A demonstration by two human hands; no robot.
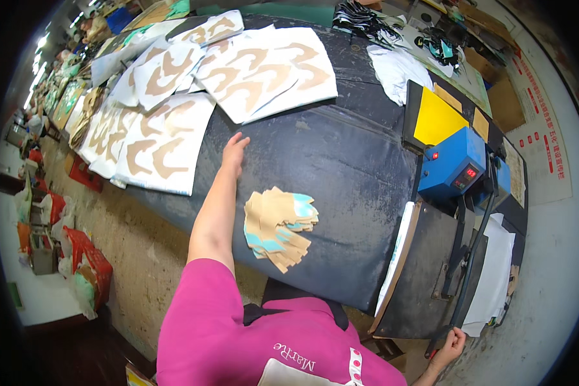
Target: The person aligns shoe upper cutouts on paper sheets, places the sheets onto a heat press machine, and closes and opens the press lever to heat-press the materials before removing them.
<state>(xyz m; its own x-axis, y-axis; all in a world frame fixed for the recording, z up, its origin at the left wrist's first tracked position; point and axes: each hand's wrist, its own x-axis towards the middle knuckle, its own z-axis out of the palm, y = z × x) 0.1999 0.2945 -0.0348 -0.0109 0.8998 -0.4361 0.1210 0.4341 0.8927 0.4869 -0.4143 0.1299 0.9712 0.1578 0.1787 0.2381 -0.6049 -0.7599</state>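
Note:
My left hand (236, 153) reaches out over the black table, fingers stretched and holding nothing, just short of the white sheets (282, 71) that carry tan curved cut pieces. Far to the right, my right hand (455, 343) is closed round the lower end of a long black lever (475, 257) on a heat press. The press has a blue control box (453, 164) with a lit red display and a dark flat plate (415, 267). Between my arms lies a fanned pile of tan and turquoise cut pieces (278, 225).
More white sheets with tan shapes (164, 145) overlap at the left of the black table (341, 251). A yellow sheet (439, 117), white cloth (395, 67) and black strips (367, 22) lie at the far right. Red crates (90, 264) stand on the floor at left.

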